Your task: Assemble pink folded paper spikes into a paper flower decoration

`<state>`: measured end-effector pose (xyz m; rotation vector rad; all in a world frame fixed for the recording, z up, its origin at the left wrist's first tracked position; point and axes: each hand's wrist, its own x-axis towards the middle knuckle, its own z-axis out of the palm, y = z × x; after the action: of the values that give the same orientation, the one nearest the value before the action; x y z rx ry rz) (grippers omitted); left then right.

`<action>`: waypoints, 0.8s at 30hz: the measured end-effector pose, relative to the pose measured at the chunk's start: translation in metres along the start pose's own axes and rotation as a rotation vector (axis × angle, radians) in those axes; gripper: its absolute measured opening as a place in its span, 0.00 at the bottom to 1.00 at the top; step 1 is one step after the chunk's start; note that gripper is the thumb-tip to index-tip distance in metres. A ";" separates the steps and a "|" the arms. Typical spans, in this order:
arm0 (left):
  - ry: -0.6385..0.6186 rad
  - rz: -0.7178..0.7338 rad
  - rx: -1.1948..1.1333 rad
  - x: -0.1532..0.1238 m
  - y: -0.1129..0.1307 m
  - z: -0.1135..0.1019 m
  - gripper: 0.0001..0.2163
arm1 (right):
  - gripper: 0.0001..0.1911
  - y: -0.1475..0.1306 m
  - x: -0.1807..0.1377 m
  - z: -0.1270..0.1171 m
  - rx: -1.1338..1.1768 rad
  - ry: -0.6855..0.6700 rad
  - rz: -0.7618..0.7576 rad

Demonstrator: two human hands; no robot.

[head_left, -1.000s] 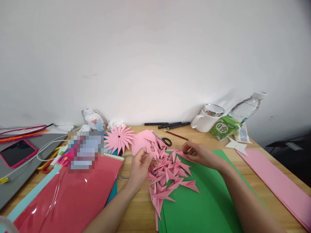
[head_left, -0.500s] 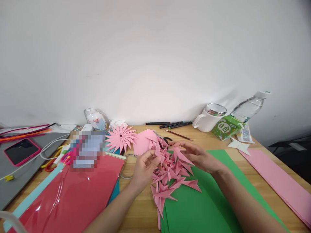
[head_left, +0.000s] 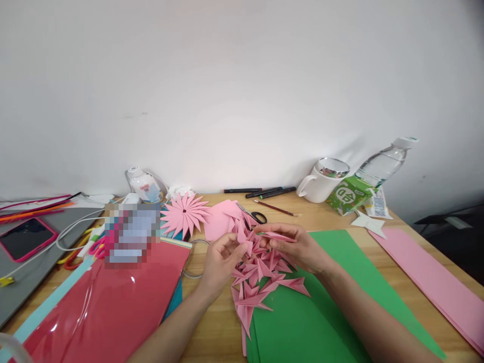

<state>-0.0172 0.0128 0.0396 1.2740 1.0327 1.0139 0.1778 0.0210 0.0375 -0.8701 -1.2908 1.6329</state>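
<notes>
Though one many-pointed pink star [head_left: 184,210] looks assembled, the heap of folded pink pieces [head_left: 260,269], partly on the green sheets [head_left: 313,317], seems largely unjoined; the left hand's [head_left: 219,262] fingers pinch one pink piece [head_left: 243,243], the right hand's [head_left: 304,250] clamp another [head_left: 279,236].

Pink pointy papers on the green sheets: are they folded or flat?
Folded. The pink papers show creases and layered, narrow points jutting out over the green sheets.
</notes>
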 end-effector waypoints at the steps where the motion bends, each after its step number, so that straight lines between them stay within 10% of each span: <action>1: 0.005 0.006 0.007 0.000 0.000 0.000 0.12 | 0.15 0.000 0.000 0.000 -0.002 0.013 -0.012; 24: 0.131 -0.005 0.043 0.000 -0.001 0.004 0.09 | 0.18 0.024 0.002 0.023 -0.325 0.153 -0.120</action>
<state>-0.0131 0.0119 0.0389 1.2515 1.1627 1.0880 0.1510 0.0114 0.0188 -1.0674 -1.4920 1.2576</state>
